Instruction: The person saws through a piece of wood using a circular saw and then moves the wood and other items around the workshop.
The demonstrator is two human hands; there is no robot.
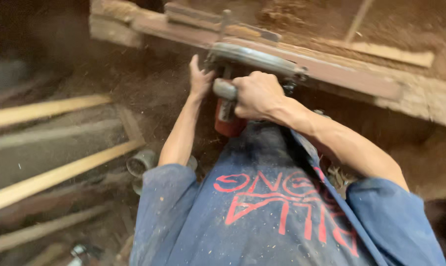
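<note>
A red power tool (228, 123) with a round metal guard (255, 58) is pressed against the edge of a long reddish wooden beam (351, 76). My right hand (258, 94) is closed around the tool's grey handle (224, 89). My left hand (201, 78) grips the left side of the tool, just under the guard; its fingers are partly hidden behind the metal. Both arms reach forward from my blue shirt (262, 212), which is speckled with sawdust.
Pale wooden planks (60, 172) lie slanted on the floor at the left. A grey cylindrical can (140, 162) sits by my left elbow. Sawdust covers the ground and a rough slab (429, 98) under the beam. Another board (395, 53) lies at the top right.
</note>
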